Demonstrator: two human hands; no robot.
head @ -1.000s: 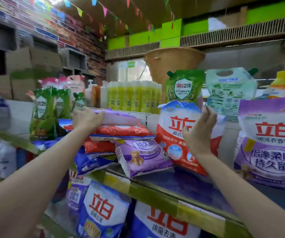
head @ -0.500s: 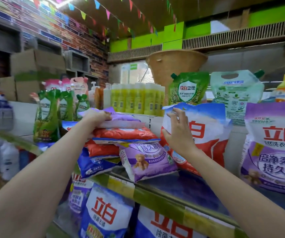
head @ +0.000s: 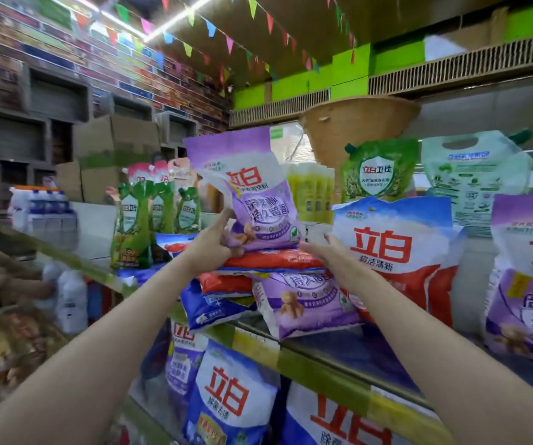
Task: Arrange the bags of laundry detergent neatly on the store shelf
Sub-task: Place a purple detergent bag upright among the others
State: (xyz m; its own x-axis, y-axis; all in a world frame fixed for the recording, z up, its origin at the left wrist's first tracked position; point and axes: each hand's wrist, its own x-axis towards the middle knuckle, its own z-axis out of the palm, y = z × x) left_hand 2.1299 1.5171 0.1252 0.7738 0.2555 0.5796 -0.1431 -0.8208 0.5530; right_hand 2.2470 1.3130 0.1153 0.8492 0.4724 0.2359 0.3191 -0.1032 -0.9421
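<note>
Detergent bags lie heaped on the shelf (head: 290, 354), and we have the purple bag (head: 252, 194) tipped upright above the pile (head: 268, 284), our left hand (head: 209, 248) with its fingers grasping the bag's lower corner. Our right hand (head: 329, 256) has its fingers released, flat against the red bag (head: 271, 261) beneath. We judge this a sorting step; next we need a standing spot beside the big red-and-white bag (head: 400, 252).

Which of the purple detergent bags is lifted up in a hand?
The small purple bag above the pile: the left hand grips its lower corner; the others rest on the shelf.
</note>
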